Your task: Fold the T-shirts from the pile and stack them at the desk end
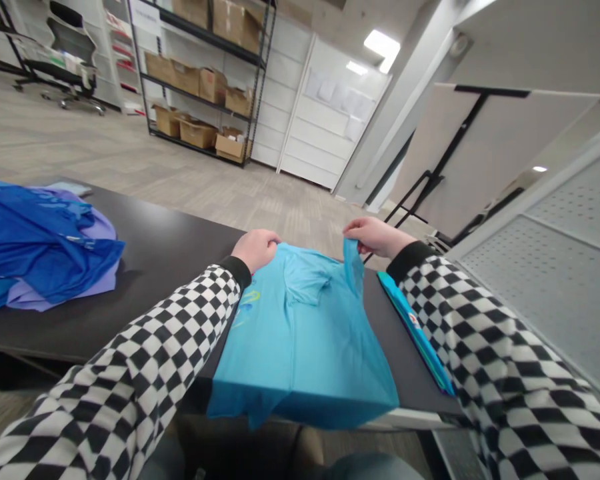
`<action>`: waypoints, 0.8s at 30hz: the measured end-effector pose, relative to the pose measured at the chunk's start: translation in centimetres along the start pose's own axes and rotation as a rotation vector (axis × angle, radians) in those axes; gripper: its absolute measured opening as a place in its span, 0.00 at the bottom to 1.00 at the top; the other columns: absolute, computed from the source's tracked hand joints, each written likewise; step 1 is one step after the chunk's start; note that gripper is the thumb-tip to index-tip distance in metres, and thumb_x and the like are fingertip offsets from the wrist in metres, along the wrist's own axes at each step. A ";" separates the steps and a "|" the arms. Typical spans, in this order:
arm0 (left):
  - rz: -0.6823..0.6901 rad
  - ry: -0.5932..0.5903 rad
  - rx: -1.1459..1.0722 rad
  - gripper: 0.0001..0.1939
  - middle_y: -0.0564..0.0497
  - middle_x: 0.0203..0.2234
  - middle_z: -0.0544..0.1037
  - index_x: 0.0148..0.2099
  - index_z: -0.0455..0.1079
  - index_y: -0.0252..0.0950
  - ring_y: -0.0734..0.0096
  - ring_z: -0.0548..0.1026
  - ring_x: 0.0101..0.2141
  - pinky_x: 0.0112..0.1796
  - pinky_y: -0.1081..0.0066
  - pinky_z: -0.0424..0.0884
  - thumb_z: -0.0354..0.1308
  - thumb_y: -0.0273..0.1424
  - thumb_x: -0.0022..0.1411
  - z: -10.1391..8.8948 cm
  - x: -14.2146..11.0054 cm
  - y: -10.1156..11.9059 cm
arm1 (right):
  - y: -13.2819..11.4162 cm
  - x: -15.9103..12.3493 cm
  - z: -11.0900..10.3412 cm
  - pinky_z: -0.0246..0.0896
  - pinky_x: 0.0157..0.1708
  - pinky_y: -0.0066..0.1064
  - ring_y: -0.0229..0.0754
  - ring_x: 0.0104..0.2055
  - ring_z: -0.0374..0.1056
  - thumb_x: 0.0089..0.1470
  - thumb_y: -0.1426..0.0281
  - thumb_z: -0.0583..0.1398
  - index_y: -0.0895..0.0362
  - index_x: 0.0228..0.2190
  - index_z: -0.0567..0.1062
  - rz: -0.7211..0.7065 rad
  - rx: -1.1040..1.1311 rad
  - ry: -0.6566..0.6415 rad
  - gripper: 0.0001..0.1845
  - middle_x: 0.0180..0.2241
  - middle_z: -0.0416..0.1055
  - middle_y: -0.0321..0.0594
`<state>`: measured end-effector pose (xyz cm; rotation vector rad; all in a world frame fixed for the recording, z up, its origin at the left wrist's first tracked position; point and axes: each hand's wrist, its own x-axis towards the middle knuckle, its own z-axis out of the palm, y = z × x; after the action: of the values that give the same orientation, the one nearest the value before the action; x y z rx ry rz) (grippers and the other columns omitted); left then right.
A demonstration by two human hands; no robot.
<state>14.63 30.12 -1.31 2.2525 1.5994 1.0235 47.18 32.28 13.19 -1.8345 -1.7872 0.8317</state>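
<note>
A light blue T-shirt (325, 333) lies spread on the dark table, its lower end hanging over the front edge. One sleeve is turned in over the body, and part of a coloured print shows at the left. My left hand (257, 249) is closed on the shirt's far left corner. At the far right, my right hand (375, 237) pinches another edge of the shirt and holds it raised off the table. Beside my right forearm lies a narrow folded stack of blue and teal clothing (415, 327), partly covered by the sleeve.
On the left of the table (180, 247) lies a loose pile of blue and lilac clothes (45, 247). A grey perforated panel (555, 247) stands close on the right. Beyond are shelves with cardboard boxes (195, 130), an office chair (70, 57) and a whiteboard stand (450, 147).
</note>
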 end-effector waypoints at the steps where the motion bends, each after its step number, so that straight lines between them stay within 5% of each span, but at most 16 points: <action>1: -0.023 0.009 -0.019 0.22 0.47 0.50 0.91 0.52 0.90 0.41 0.55 0.86 0.53 0.57 0.63 0.80 0.54 0.28 0.69 -0.1 0.0 -0.3 | -1.4 0.3 1.5 0.64 0.17 0.26 0.36 0.18 0.65 0.61 0.74 0.72 0.58 0.36 0.80 -0.020 0.003 -0.003 0.06 0.21 0.71 0.34; 7: -0.142 -0.020 -0.009 0.21 0.47 0.48 0.91 0.50 0.89 0.41 0.58 0.86 0.51 0.54 0.67 0.79 0.52 0.30 0.71 -0.3 0.3 -1.8 | -7.5 1.0 12.3 0.70 0.20 0.28 0.39 0.19 0.68 0.61 0.76 0.71 0.59 0.36 0.82 -0.036 0.023 -0.133 0.03 0.16 0.69 0.34; 12: -0.157 -0.106 0.057 0.20 0.45 0.43 0.91 0.42 0.87 0.43 0.55 0.86 0.47 0.47 0.65 0.78 0.52 0.35 0.72 -0.8 0.1 -2.0 | -8.0 0.4 18.8 0.76 0.27 0.29 0.42 0.25 0.75 0.62 0.65 0.75 0.59 0.43 0.83 -0.097 0.113 -0.264 0.13 0.20 0.74 0.37; 17: -0.174 -0.183 0.105 0.21 0.44 0.43 0.90 0.40 0.86 0.44 0.53 0.86 0.47 0.47 0.62 0.77 0.50 0.37 0.73 -1.1 0.0 -1.9 | -5.0 1.3 17.3 0.79 0.32 0.31 0.42 0.29 0.78 0.69 0.59 0.69 0.56 0.49 0.80 -0.138 0.165 -0.295 0.15 0.32 0.81 0.42; 20: -0.156 -0.188 0.140 0.21 0.42 0.44 0.90 0.39 0.84 0.43 0.47 0.84 0.53 0.54 0.57 0.76 0.51 0.43 0.74 -0.6 -0.1 -1.4 | -1.8 2.9 13.9 0.81 0.37 0.35 0.43 0.32 0.80 0.72 0.65 0.63 0.57 0.53 0.78 -0.134 0.058 -0.118 0.13 0.40 0.84 0.46; 24: -0.101 -0.234 0.224 0.21 0.37 0.52 0.87 0.46 0.83 0.41 0.38 0.80 0.57 0.60 0.47 0.74 0.61 0.52 0.69 0.4 -0.4 -1.1 | 3.5 4.2 10.1 0.77 0.57 0.39 0.47 0.49 0.82 0.66 0.76 0.61 0.59 0.51 0.82 -0.133 -0.109 0.096 0.15 0.48 0.85 0.51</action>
<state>13.97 30.33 -2.36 2.2988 1.7763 0.5559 42.70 35.25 3.07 -1.7671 -1.9024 0.5979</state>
